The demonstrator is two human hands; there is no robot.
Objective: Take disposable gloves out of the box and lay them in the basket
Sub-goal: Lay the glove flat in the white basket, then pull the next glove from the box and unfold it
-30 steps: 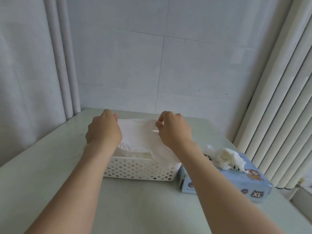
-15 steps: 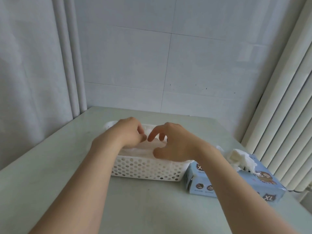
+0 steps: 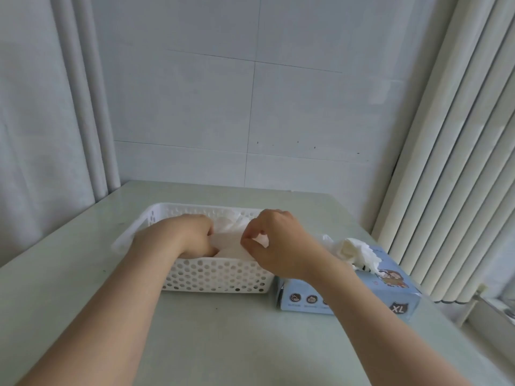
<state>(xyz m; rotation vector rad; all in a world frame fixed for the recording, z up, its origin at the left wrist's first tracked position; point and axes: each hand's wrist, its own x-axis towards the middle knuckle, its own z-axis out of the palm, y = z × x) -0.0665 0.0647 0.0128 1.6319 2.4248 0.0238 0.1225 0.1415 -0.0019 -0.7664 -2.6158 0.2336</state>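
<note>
Glove point(image 3: 232, 245) pinched by right hand point(image 3: 278, 243) in basket point(image 3: 217, 277) | left hand point(image 3: 181, 238) curled, grip cannot be told | flattening before release advised

Only legible text: "XL" on near right corner of light-blue glove box point(image 3: 390, 291), right side of table point(image 3: 83, 274). Small round icons with captions on near face, too small to read.

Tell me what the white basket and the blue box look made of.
White perforated basket: looks like moulded plastic, smooth, slightly glossy, with rows of round holes. Light blue rectangular box: probably printed cardboard, matte, with sharp folded edges and cartoon artwork.
</note>
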